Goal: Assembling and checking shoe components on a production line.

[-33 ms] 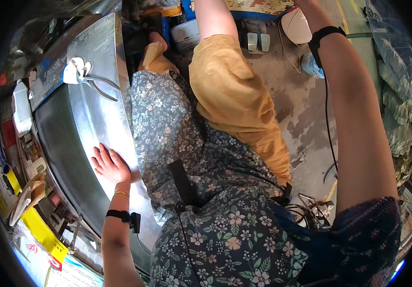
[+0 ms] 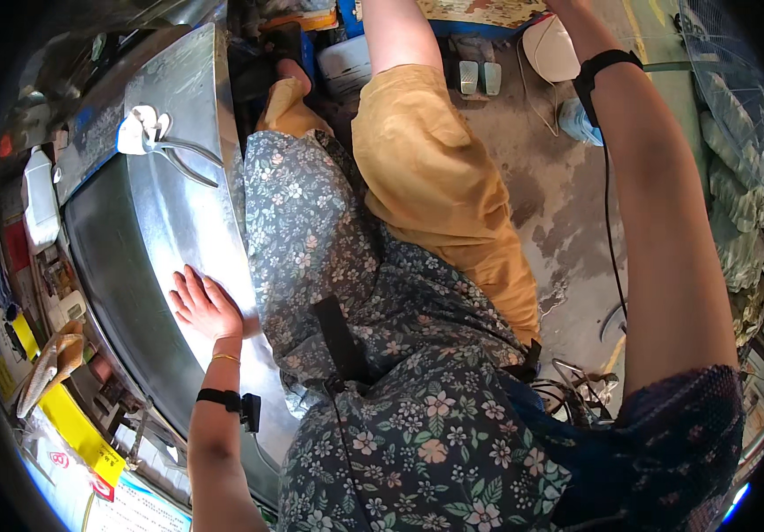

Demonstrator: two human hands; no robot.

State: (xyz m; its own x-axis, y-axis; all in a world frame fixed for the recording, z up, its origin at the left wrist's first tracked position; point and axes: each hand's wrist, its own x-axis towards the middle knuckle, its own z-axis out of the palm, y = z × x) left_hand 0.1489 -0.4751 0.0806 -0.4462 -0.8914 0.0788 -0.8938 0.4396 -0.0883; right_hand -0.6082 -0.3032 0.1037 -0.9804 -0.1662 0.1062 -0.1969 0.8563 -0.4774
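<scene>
My left hand lies flat with its fingers spread on a shiny metal worktop, holding nothing. Farther along the same worktop rests a tool with two curved grey handles, like pliers, its head against a small white and blue piece. My right forearm stretches far ahead past a black wrist band; the hand itself is cut off by the top edge, so what it touches is hidden.
A dark green panel borders the worktop on the left, beside a white bottle. Ahead on the floor are two pale pedals and a blue-white plastic item. Cables lie low at right, with plastic-wrapped goods beyond.
</scene>
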